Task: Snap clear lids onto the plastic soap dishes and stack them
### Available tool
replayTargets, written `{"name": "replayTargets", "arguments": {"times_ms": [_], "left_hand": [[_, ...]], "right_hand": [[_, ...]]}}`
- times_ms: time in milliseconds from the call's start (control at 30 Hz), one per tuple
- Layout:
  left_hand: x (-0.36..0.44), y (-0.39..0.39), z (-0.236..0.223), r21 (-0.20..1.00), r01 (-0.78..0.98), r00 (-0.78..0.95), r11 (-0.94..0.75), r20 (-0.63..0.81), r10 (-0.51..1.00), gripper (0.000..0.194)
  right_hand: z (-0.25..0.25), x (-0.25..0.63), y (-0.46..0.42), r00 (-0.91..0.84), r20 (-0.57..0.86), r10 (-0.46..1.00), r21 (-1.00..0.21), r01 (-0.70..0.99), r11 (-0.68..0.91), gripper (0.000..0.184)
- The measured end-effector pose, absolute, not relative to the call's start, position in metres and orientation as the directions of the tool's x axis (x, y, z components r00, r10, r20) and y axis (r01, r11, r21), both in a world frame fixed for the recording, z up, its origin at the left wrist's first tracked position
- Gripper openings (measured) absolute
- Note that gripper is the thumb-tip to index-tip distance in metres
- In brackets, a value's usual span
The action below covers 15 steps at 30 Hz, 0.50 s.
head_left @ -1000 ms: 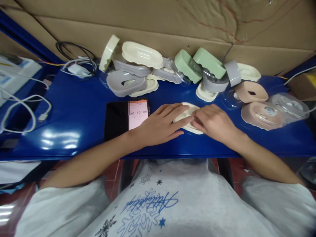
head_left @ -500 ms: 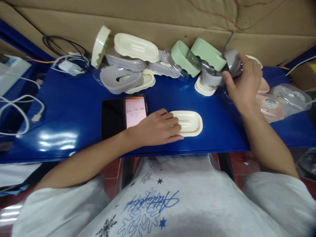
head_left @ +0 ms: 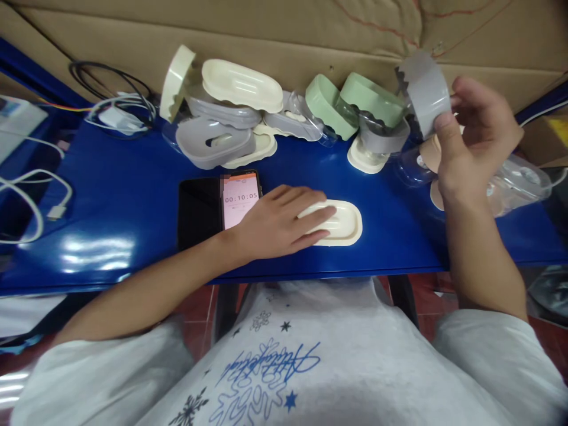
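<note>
My right hand (head_left: 477, 145) has just raised the grey shell (head_left: 428, 92) clear of the far-right pieces, its thumb and fingers clamped on the shell's right end, wavy edge facing left. That leaves each hand with a part of its own, the two well apart. My left hand (head_left: 275, 228) lies over the left end of the cream tray (head_left: 355, 222), fingers slightly apart, near the middle of the blue table (head_left: 386, 248), right of the lit phone (head_left: 239, 195).
</note>
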State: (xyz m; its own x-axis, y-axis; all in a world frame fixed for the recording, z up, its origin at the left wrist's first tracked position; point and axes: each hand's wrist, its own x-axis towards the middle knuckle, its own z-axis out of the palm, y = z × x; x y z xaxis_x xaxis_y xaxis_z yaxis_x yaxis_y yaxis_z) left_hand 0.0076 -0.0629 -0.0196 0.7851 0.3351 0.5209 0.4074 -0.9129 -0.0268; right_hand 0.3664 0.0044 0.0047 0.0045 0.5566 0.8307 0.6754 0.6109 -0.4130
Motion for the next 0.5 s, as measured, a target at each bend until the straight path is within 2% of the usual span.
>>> {"name": "replayTargets", "arguments": {"times_ms": [67,133,200,267,367,500], "left_hand": [[0.005,-0.062,-0.013,0.131,0.45,0.643,-0.883,0.639,0.422,0.04],[0.002,-0.059,-0.004,0.365,0.427,0.504,-0.828,0.664,0.552,0.054],[-0.001,-0.055,0.003,0.63,0.311,0.433,-0.712,0.573,0.696,0.068],[-0.003,-0.048,0.006,0.819,0.157,0.477,-0.552,0.426,0.769,0.078],[-0.007,-0.037,0.006,0.909,0.043,0.63,-0.416,0.298,0.717,0.076],[-0.01,-0.03,0.003,0.888,0.158,0.743,-0.433,0.182,0.644,0.058]], "right_hand": [[0.013,0.352,-0.017,-0.077,0.822,0.564,-0.372,0.677,0.635,0.044],[0.018,0.336,-0.038,-0.22,0.79,0.572,-0.329,0.635,0.699,0.032],[0.019,0.322,-0.056,-0.396,0.751,0.529,-0.292,0.519,0.803,0.036],[0.016,0.311,-0.069,-0.54,0.705,0.46,-0.284,0.38,0.88,0.047],[0.011,0.303,-0.078,-0.633,0.642,0.432,-0.323,0.287,0.902,0.052],[0.014,0.308,-0.077,-0.638,0.592,0.492,-0.385,0.313,0.868,0.044]]}}
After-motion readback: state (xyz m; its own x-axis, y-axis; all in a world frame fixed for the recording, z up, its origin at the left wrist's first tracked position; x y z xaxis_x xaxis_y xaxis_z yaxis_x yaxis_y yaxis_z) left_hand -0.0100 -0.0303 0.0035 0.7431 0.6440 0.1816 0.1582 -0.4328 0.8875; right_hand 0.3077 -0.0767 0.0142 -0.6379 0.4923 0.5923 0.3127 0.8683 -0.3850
